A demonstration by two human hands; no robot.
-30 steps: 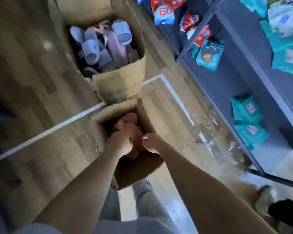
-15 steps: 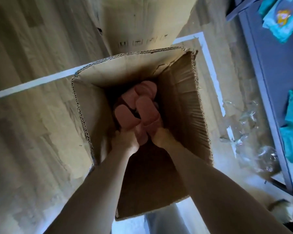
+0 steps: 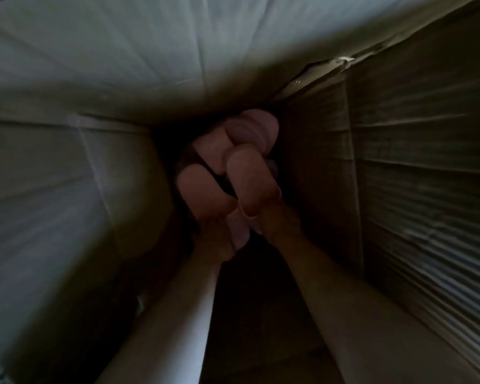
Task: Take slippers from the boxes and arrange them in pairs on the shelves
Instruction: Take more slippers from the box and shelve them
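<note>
Left hand (image 3: 215, 236): fingers curled round the heel end of a pink slipper (image 3: 203, 194), firm grasp. Right hand (image 3: 272, 221): fingers mostly hidden under a second pink slipper (image 3: 250, 184), wrapped on its heel. The two slippers are side by side, touching. More pink slippers (image 3: 257, 128) lie below. All are deep inside the cardboard box (image 3: 399, 189), dim.
</note>
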